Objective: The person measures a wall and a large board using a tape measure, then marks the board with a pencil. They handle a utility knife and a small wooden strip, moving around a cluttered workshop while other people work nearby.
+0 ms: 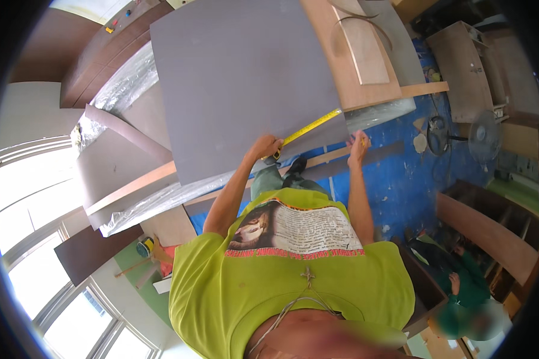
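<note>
A large grey board [245, 66] lies flat in front of me. My left hand [266, 147] is closed around a tape measure [274, 157] at the board's near edge. Its yellow blade [311, 126] runs out across the board to the right, with the tip close to the right edge. Just off the board's near right corner is my right hand [359, 145], fingers curled together. Something small may be pinched in them, but I cannot make it out.
Wooden panels [365, 54] lie right of the board, above plastic sheeting [377, 113]. Blue covering [395, 179] spreads over the floor. A fan [485, 134] and cabinets [461, 72] stand at the right. Another person in green [461, 299] is at the lower right.
</note>
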### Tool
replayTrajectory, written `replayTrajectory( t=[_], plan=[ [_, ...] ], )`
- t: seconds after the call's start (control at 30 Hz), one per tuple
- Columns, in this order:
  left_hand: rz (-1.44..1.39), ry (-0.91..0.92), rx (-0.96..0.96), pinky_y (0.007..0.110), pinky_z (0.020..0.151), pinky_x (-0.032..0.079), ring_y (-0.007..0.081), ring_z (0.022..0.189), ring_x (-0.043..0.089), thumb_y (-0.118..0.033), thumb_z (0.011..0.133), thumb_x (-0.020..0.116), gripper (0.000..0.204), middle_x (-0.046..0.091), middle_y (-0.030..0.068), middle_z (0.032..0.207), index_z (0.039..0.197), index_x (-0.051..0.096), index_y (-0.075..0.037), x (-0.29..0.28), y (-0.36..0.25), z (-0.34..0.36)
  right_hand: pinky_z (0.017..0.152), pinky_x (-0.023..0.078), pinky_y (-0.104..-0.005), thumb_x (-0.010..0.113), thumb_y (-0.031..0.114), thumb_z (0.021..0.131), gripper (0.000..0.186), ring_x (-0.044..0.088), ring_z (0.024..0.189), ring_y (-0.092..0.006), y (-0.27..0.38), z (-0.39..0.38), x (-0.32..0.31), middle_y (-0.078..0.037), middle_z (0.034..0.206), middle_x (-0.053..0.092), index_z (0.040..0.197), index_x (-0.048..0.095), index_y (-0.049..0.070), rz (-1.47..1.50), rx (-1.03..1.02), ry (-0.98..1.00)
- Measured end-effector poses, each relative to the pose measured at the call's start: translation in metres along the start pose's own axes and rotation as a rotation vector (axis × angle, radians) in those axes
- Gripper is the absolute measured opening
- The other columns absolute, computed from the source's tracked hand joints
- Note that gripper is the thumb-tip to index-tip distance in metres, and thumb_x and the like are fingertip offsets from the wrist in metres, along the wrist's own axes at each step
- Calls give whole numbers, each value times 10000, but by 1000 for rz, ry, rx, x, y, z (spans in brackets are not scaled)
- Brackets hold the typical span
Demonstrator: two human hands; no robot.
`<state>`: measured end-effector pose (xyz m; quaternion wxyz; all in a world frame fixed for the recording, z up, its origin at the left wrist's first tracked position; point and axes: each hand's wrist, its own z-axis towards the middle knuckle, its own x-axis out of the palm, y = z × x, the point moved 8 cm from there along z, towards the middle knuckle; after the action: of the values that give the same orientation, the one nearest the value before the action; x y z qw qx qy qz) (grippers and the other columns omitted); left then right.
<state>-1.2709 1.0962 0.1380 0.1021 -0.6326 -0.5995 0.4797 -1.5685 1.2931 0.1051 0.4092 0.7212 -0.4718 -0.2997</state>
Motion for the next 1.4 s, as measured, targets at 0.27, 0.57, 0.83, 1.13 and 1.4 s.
replayTrajectory(
  t=[0.27,0.57,0.83,1.13,1.4],
  plan=[
    [-211,-76,-17,387,657,454,240,644,574,-316,953,443,388,619,126,689,836,653,-10,-55,60,-9,709,503,-312,645,347,899,347,564,860,-171,-39,-26,25,-49,1007,572,1145,505,146,162,104,-29],
    [-239,-144,-79,380,657,461,231,640,578,-332,944,442,389,617,116,680,832,656,-28,-123,90,17,715,515,-338,667,361,883,375,587,834,-172,-52,-31,28,-39,945,579,1147,488,164,197,197,-62],
    [-419,-132,-56,347,658,452,189,677,570,-329,948,406,393,620,84,719,835,640,-34,-148,98,55,738,517,-383,549,488,919,478,589,913,-244,-96,-80,41,-122,1116,543,1227,467,132,168,264,-191],
    [-502,-136,-108,304,665,418,136,703,502,-329,973,364,389,548,24,724,808,592,-60,-160,126,49,747,493,-337,423,245,978,323,609,816,-237,-21,-81,-8,-153,1010,615,1147,582,20,-958,-677,-423],
    [-596,-500,-208,302,647,435,131,683,530,-335,988,383,392,573,36,727,824,606,-56,-202,196,-6,814,486,-345,484,211,966,280,616,905,-247,28,-46,12,-147,1051,646,1118,607,10,-606,-283,-313]
  ],
)
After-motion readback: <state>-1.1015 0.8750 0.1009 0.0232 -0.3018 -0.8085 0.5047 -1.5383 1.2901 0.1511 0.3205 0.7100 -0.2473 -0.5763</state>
